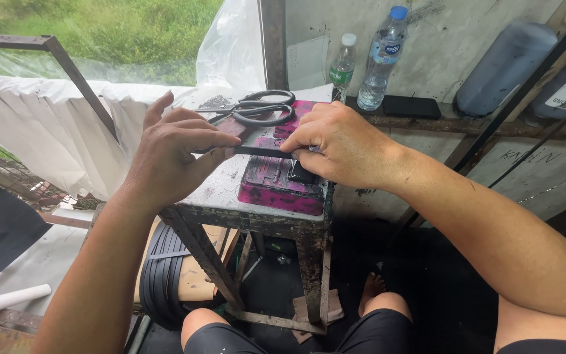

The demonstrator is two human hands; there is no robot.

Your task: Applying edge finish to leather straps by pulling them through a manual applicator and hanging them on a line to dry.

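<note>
Left hand: your left hand (175, 154) pinches one end of a thin black strip (257, 151).
Right hand: your right hand (339, 144) grips the strip's other end, fingers closed on it.
Strip: held level just above the stained pink block (273, 183) on the tabletop (221, 190).
Scissors: black-handled scissors (257, 108) lie behind the strip.
Bottles: two clear plastic bottles (381, 62) stand on the ledge; contents look clear, level hard to tell.
</note>
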